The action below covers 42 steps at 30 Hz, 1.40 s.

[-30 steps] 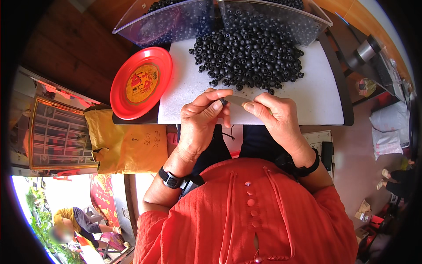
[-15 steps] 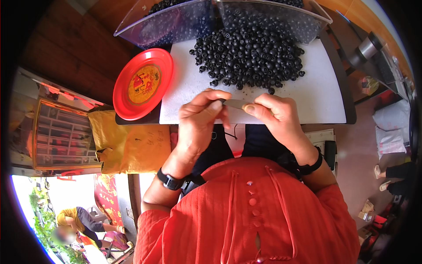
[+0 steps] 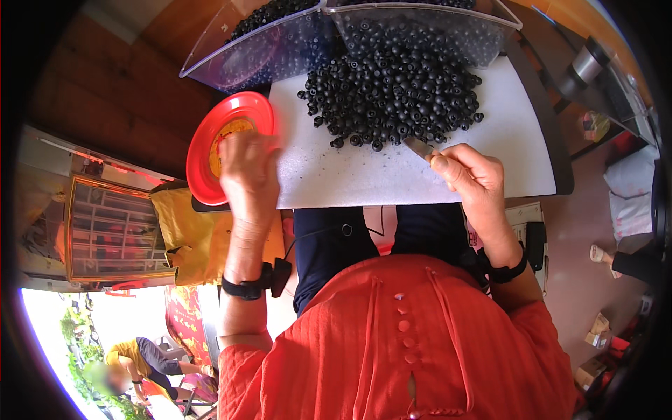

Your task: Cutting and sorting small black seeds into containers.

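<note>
A heap of small round black pieces (image 3: pixel 392 91), some with a hole or a neck, lies on the white board (image 3: pixel 504 161). My right hand (image 3: pixel 472 175) is closed around a short knife (image 3: pixel 420 147), thumb along its handle. The knife's blade points up and left, its tip at the near edge of the heap. Over the right part of the red plate (image 3: pixel 199 157) hovers my left hand (image 3: pixel 248 168). Its fingers are smeared by motion, so whether they hold anything is hidden.
Two clear plastic bins (image 3: pixel 280 45) with more black pieces stand behind the heap. A yellow bag (image 3: pixel 189 231) is beside the board at the left. A silver cylinder (image 3: pixel 588 63) stands at the right. Another person (image 3: pixel 150 357) sits at the far lower left.
My left hand has left the knife and moved left to the red plate. My right hand has shifted right, and the knife's blade now points toward the heap.
</note>
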{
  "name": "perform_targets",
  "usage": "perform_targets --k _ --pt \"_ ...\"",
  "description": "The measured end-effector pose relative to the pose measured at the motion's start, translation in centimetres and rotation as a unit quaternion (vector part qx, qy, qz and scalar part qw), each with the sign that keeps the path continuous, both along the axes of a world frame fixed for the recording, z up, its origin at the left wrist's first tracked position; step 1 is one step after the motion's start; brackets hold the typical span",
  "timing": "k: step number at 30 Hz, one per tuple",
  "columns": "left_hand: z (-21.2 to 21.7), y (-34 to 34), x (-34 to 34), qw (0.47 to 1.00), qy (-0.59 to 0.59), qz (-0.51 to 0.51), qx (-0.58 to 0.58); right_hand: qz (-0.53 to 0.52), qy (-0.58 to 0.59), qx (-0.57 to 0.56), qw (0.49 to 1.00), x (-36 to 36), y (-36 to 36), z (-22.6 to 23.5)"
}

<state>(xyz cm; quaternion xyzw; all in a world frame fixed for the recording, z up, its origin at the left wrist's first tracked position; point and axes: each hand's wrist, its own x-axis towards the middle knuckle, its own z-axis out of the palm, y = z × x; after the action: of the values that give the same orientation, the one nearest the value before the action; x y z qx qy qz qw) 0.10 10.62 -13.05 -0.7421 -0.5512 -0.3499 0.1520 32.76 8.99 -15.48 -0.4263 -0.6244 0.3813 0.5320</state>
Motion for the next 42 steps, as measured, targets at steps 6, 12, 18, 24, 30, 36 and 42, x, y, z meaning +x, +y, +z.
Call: perform_targets --k 6,12,18,24,30,36,42 --pt "-1.5 1.4 5.5 0.988 -0.024 -0.128 -0.084 0.005 0.000 -0.004 1.000 -0.2 -0.1 0.1" --pt "-2.8 2.3 6.1 0.994 0.010 -0.063 -0.085 0.010 -0.008 -0.002 1.000 -0.3 -0.1 0.3" --pt "-3.2 1.4 6.0 0.996 0.023 -0.063 -0.061 0.014 -0.009 0.012 1.000 -0.4 -0.1 0.7" --pt "-3.0 0.7 5.4 0.944 -0.237 -0.179 -0.146 0.048 -0.109 0.094 0.988 -1.6 -0.2 2.0" --pt "-2.0 -1.8 6.2 0.657 -0.605 -0.261 -0.367 0.004 -0.101 0.099 0.990 -3.0 -0.1 0.6" --pt "-2.4 -2.2 7.3 0.560 -0.681 -0.288 -0.374 -0.007 -0.159 0.073 0.985 -4.3 -0.2 0.6" --pt "-3.2 -2.1 7.6 0.548 -0.685 -0.309 -0.365 -0.012 -0.174 0.071 0.982 -4.1 0.0 0.6"
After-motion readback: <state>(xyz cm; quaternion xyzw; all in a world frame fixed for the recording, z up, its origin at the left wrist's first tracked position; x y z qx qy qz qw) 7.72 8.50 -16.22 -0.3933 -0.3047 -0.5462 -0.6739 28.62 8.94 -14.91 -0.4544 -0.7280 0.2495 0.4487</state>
